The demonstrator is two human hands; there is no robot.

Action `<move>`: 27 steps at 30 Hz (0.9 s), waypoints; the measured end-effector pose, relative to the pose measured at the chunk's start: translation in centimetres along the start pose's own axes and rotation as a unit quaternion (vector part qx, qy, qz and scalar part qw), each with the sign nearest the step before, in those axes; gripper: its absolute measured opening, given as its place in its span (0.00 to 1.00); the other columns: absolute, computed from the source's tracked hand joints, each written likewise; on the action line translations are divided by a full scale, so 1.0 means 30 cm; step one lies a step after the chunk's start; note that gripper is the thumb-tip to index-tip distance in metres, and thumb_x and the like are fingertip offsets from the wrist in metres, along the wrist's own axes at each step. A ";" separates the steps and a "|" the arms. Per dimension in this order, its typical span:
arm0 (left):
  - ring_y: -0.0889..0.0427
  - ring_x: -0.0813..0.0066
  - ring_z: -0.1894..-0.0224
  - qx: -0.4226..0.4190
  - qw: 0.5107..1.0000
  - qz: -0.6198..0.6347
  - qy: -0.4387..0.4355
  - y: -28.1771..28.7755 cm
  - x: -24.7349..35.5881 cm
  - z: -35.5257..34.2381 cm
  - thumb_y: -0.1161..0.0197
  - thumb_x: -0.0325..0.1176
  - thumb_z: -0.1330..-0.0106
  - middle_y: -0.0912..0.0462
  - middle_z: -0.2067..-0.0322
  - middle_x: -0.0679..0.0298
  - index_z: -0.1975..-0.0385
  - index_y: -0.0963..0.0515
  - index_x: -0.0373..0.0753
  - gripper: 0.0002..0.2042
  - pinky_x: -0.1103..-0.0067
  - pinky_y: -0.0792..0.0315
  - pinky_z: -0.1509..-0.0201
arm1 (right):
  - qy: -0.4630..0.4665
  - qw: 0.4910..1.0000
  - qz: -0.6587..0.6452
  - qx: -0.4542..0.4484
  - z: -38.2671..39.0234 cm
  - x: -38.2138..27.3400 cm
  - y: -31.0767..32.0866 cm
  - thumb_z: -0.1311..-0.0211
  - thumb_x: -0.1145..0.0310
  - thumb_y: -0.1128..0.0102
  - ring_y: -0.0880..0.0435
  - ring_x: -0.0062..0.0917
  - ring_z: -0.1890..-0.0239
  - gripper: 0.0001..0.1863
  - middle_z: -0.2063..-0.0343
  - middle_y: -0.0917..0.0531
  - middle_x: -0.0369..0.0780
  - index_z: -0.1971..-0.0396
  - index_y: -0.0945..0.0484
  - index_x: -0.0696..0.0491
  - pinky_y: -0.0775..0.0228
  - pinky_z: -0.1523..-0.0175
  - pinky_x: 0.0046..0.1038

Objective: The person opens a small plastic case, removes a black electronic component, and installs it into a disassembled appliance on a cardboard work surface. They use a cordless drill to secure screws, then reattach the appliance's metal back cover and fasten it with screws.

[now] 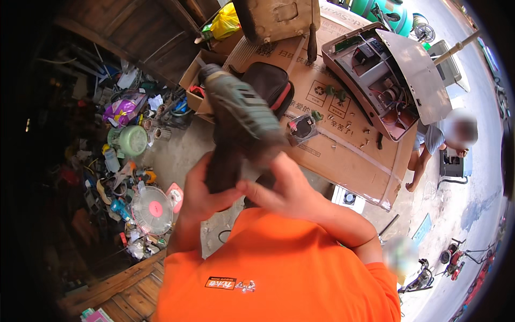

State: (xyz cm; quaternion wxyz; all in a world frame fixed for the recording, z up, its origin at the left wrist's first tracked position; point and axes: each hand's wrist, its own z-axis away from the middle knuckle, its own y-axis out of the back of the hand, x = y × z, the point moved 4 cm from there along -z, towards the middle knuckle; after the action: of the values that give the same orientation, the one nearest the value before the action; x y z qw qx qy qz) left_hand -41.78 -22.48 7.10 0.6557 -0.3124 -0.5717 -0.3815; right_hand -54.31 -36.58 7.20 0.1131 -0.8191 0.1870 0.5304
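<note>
Held up in front of my orange shirt is a green and black cordless drill (244, 104), its nose tilted up to the left and smeared by motion. Around its dark lower part wraps my left hand (201, 190). At the rear end of the drill is my right hand (289, 188), fingers curled against it and thumb reaching toward the left hand. Just behind the drill lies a black zip case (267, 80) with a red edge. A small part with a black centre (303, 129) rests on the cardboard-covered table (343, 155), among scattered small screws.
An opened machine (370, 75) with exposed wiring stands at the table's right. A dark-handled screwdriver (312, 45) lies by a dirty metal panel (276, 19). Left, a floor heap includes a fan (153, 209) and green drum (132, 140). Another person (432, 142) crouches right.
</note>
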 end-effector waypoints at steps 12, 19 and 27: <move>0.20 0.80 0.71 -0.017 0.994 -0.077 0.071 0.154 -0.019 -0.452 0.32 0.42 0.37 0.18 0.66 0.66 0.55 0.23 0.34 0.19 0.81 0.23 0.68 | -0.177 0.975 -0.009 -0.131 0.197 0.081 0.010 0.33 0.63 0.38 0.13 0.42 0.58 0.19 0.59 0.14 0.50 0.50 0.20 0.61 0.22 0.52 0.33; 0.18 0.78 0.72 -0.064 0.989 -0.079 0.112 0.107 -0.063 -0.704 0.34 0.42 0.34 0.18 0.67 0.64 0.53 0.24 0.31 0.20 0.80 0.23 0.70 | -0.257 0.966 0.024 0.011 0.217 0.100 0.089 0.33 0.63 0.39 0.13 0.37 0.57 0.19 0.59 0.13 0.49 0.49 0.21 0.60 0.23 0.51 0.32; 0.16 0.71 0.63 -0.086 0.900 -0.422 -0.071 0.090 0.046 -0.715 0.32 0.45 0.37 0.16 0.62 0.54 0.54 0.21 0.27 0.24 0.76 0.25 0.59 | -0.278 0.940 0.018 0.197 0.311 0.115 0.166 0.34 0.74 0.40 0.15 0.21 0.62 0.14 0.62 0.12 0.40 0.50 0.20 0.60 0.23 0.55 0.23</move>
State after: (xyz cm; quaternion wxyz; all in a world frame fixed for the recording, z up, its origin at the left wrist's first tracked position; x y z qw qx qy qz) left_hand -28.41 -39.44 5.30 0.3619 -0.1237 -0.6596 -0.6470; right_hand -62.87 -38.16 0.28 0.3108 -0.5964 0.2635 0.6916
